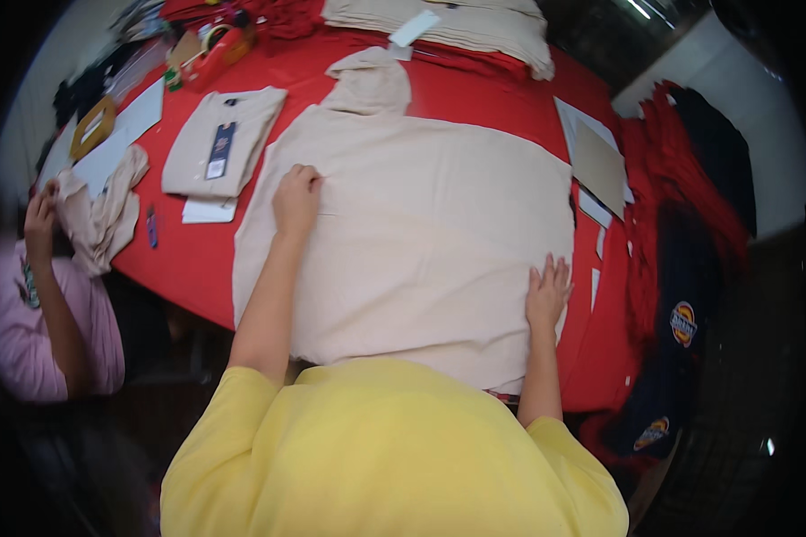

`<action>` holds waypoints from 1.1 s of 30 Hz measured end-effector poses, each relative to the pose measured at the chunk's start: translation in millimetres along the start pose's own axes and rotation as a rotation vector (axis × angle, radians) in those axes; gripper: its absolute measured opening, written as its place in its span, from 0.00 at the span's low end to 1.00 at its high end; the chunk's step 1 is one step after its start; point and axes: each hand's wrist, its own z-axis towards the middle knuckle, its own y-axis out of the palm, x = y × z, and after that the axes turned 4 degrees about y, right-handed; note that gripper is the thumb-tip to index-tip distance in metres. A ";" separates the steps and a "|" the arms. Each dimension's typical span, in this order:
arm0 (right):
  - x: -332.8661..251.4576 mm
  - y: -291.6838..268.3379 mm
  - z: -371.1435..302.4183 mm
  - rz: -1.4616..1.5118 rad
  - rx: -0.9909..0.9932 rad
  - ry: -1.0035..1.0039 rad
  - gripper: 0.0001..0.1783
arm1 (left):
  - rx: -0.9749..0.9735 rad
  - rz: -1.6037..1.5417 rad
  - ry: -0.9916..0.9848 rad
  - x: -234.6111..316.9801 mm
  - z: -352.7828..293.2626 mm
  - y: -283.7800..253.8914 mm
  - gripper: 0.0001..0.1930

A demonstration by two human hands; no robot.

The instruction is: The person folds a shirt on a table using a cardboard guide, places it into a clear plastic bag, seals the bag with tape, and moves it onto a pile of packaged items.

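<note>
A cream hooded garment lies spread flat in front of me, its hood pointing to the far side. My left hand is over its left part, fingers curled together in a pinch. Whatever those fingertips hold, if anything, is too small to make out. Near the garment's right edge, my right hand rests on the cloth with fingers spread. Slight wrinkles run across the fabric near its lower edge.
A red-covered table carries a folded cream garment with a dark tag, a tape dispenser and stacked cream garments. Cardboard lies at right, beside hanging red and dark garments. Another person's hand holds cream cloth.
</note>
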 end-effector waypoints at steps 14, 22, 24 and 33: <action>-14.2 -9.9 4.1 0.071 -0.006 0.033 0.30 | 0.013 -0.366 -0.197 -15.4 1.3 4.9 0.12; 10.8 -32.8 109.7 0.191 0.126 0.118 0.13 | 0.221 -0.948 -0.354 -19.2 7.3 0.6 0.12; 32.5 -10.0 159.7 0.183 0.261 0.033 0.12 | 0.194 -0.901 -0.322 -13.9 4.4 -15.6 0.12; 34.1 14.0 222.8 0.096 -0.050 0.101 0.18 | -1.033 -0.212 -0.513 25.2 -44.6 -193.4 0.17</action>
